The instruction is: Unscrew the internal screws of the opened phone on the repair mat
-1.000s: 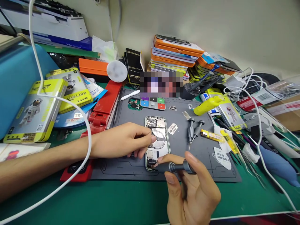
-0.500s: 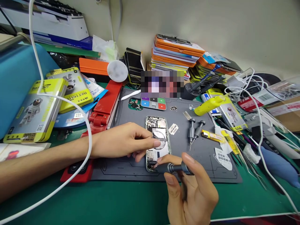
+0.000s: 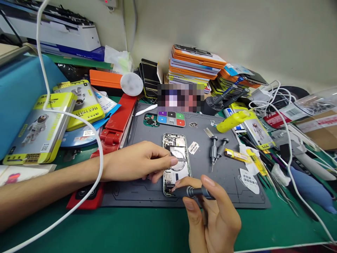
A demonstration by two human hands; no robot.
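An opened smartphone (image 3: 181, 175) lies on the grey mat with its inner parts showing, a round coil at its middle. My left hand (image 3: 147, 160) grips it from the left side, thumb over the coil and the other fingers curled at the edge. In my right hand (image 3: 213, 214) is a dark grey screwdriver (image 3: 195, 192), held nearly level between the fingers. It points at the phone's lower end; its tip is hard to make out there. Two more screwdrivers (image 3: 213, 149) lie to the right, beside a small razor blade (image 3: 194, 148).
The grey repair mat (image 3: 147, 200) covers part of the green bench. Battery boxes (image 3: 39, 130) and a red hinged tool (image 3: 116, 128) stand left. Orange cases (image 3: 197, 58) are stacked behind. At right lie a yellow bottle (image 3: 233, 121), tweezers and a blue blower (image 3: 313, 189). A white cable (image 3: 101, 158) crosses my left forearm.
The view has shifted slightly, so most of the bench sits a little lower. Both hands keep nearly the same hold on the phone and screwdriver.
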